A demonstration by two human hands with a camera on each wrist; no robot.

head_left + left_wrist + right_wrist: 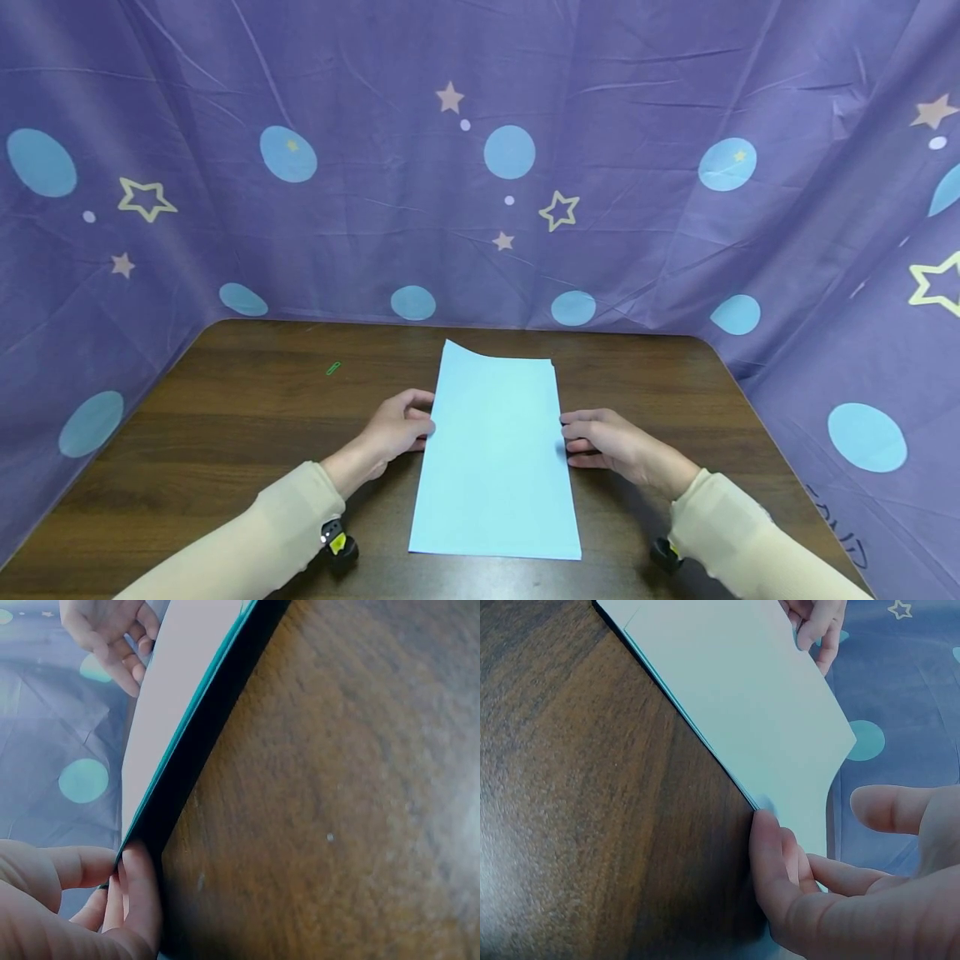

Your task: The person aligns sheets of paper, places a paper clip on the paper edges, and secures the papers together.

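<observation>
Light blue paper [495, 467] lies lengthwise between both hands, its far left corner curling upward. More than one layer shows along its edge in the right wrist view; whether these are separate sheets or a fold I cannot tell. My left hand [397, 427] pinches the paper's left edge, thumb on one side and fingers on the other, as the left wrist view shows. On the opposite side, the fingertips of my right hand [618, 446] touch the right edge. The right thumb [889, 808] stands away from the paper.
A small green paper clip [333, 368] lies on the brown wooden table [247, 417], toward the back left. A purple curtain [360, 208] with stars and blue dots hangs around the table's back and sides. Dark wrist devices [341, 546] sit beneath the sleeves.
</observation>
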